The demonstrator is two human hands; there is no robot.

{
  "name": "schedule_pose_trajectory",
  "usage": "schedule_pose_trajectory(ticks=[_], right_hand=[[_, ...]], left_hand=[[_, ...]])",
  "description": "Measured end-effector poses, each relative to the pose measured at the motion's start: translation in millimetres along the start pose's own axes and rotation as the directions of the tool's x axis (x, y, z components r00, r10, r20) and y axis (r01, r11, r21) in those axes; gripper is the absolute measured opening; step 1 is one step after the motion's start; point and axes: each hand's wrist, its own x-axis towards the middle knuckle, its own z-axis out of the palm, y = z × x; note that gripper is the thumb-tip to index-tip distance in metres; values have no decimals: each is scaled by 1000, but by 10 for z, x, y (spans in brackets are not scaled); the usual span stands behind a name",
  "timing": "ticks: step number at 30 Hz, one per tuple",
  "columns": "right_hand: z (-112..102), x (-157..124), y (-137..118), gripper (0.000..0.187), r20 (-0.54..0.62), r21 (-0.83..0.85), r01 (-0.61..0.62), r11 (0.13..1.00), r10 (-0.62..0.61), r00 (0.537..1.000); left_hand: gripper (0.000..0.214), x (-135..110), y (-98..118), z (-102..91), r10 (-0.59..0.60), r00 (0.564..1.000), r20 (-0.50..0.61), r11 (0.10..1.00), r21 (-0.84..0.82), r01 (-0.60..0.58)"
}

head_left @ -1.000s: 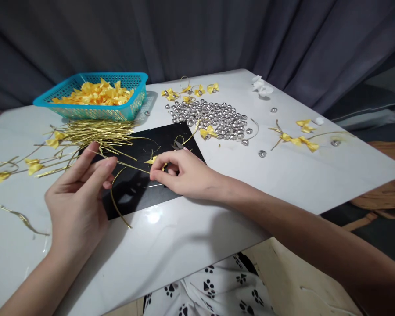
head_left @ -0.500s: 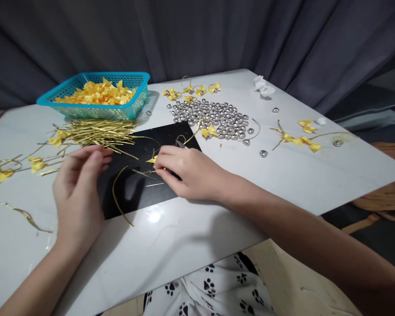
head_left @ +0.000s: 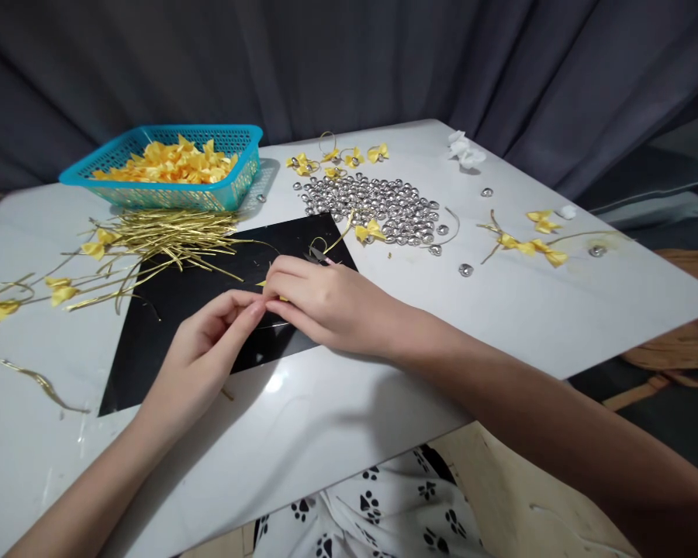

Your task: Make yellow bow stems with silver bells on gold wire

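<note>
Over the black mat (head_left: 151, 341), my right hand (head_left: 326, 302) is closed with its fingertips pinched on a yellow ribbon bow (head_left: 261, 284), of which only small edges show. My left hand (head_left: 215, 329) meets it there, thumb and index finger pressed together at the right fingertips; what they pinch is hidden. A dark pointed blade tip (head_left: 317, 254) sticks out behind my right hand, the rest of that tool out of sight. One gold tie strip (head_left: 226, 394) lies mostly under my left hand. A heap of gold tie strips (head_left: 174, 236) rests beyond my left hand.
A blue basket (head_left: 247, 174) of yellow bows stands at the back left. Silver heart-shaped beads (head_left: 378, 205) are heaped beyond the mat. Bows with beads (head_left: 354, 157) lie behind them, more bows (head_left: 532, 248) to the right. White crumpled scraps (head_left: 465, 153) sit near the back edge.
My left hand has moved right, from beside the gold strips to my right fingertips, and its fingers have closed into a pinch. My right hand has hardly moved.
</note>
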Motion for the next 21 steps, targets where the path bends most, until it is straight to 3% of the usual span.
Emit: schedule_pose_trajectory(ticks=[7,15,21], right_hand=[[24,7,-1,15,-52,60,-57,997,61,997],[117,17,47,12,-183,242,31,970,14,983],[130,5,28,12,-205,238,37,971,13,979]], left_hand=[[27,-19,-49,-47,-99,994,-45,989,-117,93],[25,-57,41,-31,-139,986,-89,936,-336,102],[23,-16,66,17,-174,975,-141,890,-446,94]])
